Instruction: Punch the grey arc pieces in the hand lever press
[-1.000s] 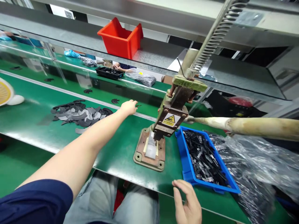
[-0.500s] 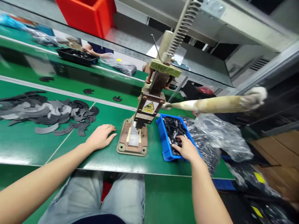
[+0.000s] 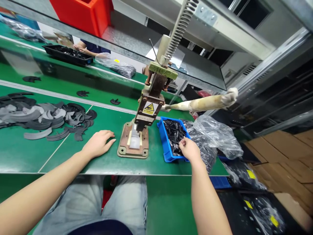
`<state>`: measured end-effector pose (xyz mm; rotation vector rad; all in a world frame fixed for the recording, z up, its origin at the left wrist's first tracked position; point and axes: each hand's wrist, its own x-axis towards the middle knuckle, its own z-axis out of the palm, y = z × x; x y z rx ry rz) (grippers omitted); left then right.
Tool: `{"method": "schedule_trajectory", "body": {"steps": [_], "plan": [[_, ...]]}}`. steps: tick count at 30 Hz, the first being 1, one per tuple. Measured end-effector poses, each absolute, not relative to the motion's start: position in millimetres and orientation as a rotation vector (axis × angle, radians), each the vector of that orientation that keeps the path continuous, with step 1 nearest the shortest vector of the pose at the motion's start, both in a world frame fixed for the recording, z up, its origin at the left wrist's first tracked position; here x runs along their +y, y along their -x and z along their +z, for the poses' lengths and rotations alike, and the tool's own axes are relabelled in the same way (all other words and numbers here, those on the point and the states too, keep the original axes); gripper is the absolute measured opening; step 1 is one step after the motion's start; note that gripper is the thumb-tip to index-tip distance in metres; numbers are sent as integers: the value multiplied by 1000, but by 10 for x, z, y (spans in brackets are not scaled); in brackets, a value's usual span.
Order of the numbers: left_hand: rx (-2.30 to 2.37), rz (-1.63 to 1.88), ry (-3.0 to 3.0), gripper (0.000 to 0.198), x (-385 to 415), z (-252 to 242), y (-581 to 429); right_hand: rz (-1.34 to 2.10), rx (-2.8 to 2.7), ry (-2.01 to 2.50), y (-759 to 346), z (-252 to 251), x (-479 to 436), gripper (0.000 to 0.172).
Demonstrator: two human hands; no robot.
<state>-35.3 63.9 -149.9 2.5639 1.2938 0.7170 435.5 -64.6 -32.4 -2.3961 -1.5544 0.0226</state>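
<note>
My left hand [image 3: 99, 143] rests on the green table, fingers apart, holding nothing, just left of the base of a hand press [image 3: 133, 140]. Over the right edge of a blue bin [image 3: 167, 148] is my right hand [image 3: 190, 148], its thumb and fingertips pinched together at the small black parts [image 3: 173, 132]. Whatever lies between those fingertips is too small to make out. A pale block sits on the press base under the ram. Grey and black curved pieces [image 3: 36, 116] lie heaped on the left of the table.
The press lever [image 3: 207, 103] sticks out to the right above the bin. Clear plastic bags [image 3: 215, 133] lie beside the bin. Behind are a red bin [image 3: 83, 16] on a shelf, a black tray [image 3: 66, 55] and another person's hands [image 3: 81, 49]. Cardboard boxes [image 3: 276, 147] stand at right.
My right hand's thumb and fingers have closed from a spread pose, and the hand is lifted slightly among the parts. The view has shifted; my left hand stays on the table.
</note>
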Motion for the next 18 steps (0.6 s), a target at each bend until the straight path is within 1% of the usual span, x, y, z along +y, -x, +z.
{"method": "schedule_trajectory", "body": {"steps": [5, 8, 11, 13, 15, 16, 18], "plan": [[1254, 817, -2511, 33, 658, -1511, 383, -91, -1447, 2242, -4305, -194, -777, 15], [1258, 1072, -2359, 31, 572, -1424, 326, -134, -1443, 2034, -4094, -151, -922, 18], [1159, 1307, -2129, 29, 258, -1183, 140, -136, -1494, 1762, -3665, -262, -1075, 20], [940, 1289, -2029, 27, -46, -970, -27, -96, -1547, 1572, -3301, -420, -1157, 17], [697, 1165, -2032, 35, -333, -776, -182, -13, -1600, 1396, -2943, -599, -1220, 16], [624, 1143, -2029, 38, -448, -703, -241, 37, -1617, 1318, -2785, -683, -1244, 18], [531, 1117, -2040, 35, -606, -618, -300, 132, -1634, 1193, -2535, -822, -1276, 26]]}}
